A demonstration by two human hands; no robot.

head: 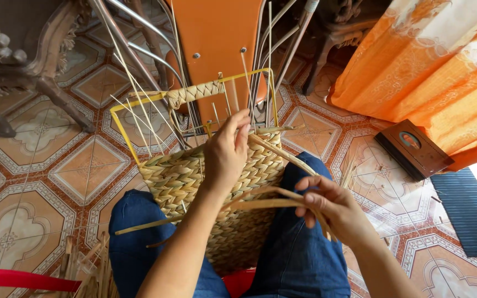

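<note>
A half-woven straw basket on a yellow wire frame rests on my lap, between my knees in blue jeans. My left hand presses on the upper edge of the weave, fingers among the upright thin reeds. My right hand is closed around a flat straw strand that runs left across the basket and over my left forearm. Another strand slants from the weave toward my right knee.
An orange chair with metal legs stands just ahead. Carved dark wooden furniture is at far left. An orange curtain, a dark brown box and a dark mat lie right. Loose straw and a red rim sit lower left on patterned tiles.
</note>
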